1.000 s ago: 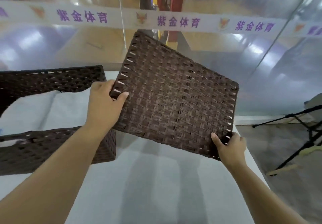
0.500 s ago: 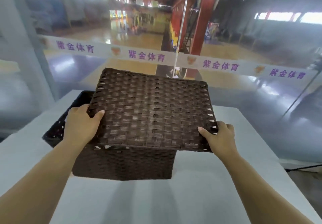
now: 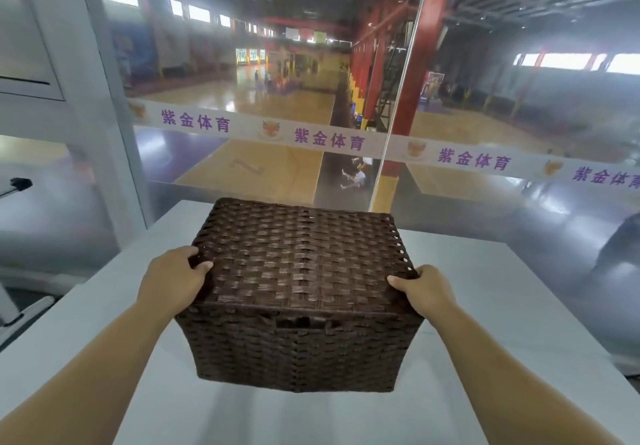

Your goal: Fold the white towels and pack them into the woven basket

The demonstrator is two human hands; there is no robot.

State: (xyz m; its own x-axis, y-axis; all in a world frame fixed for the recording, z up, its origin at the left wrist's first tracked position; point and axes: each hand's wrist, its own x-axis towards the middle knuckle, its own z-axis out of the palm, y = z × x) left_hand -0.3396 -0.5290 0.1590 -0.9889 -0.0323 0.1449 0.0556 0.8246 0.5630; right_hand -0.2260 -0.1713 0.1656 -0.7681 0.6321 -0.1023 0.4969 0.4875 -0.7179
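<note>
The dark brown woven basket (image 3: 294, 351) stands in the middle of the white table (image 3: 485, 306). Its woven lid (image 3: 298, 257) lies flat on top and covers the whole opening. My left hand (image 3: 173, 282) grips the lid's left edge, thumb on top and fingers curled round the corner. My right hand (image 3: 427, 289) grips the lid's right front corner in the same way. The white towels are hidden under the lid.
A glass wall (image 3: 242, 154) with a white printed banner (image 3: 329, 138) rises just behind the table's far edge. A grey pillar (image 3: 86, 98) stands at the left. A dark stand tip (image 3: 20, 183) shows at the far left.
The lid, held tilted in the air beside the open basket with towels showing, came down level over the basket and now sits flat on it. Both hands kept hold of its edges.
</note>
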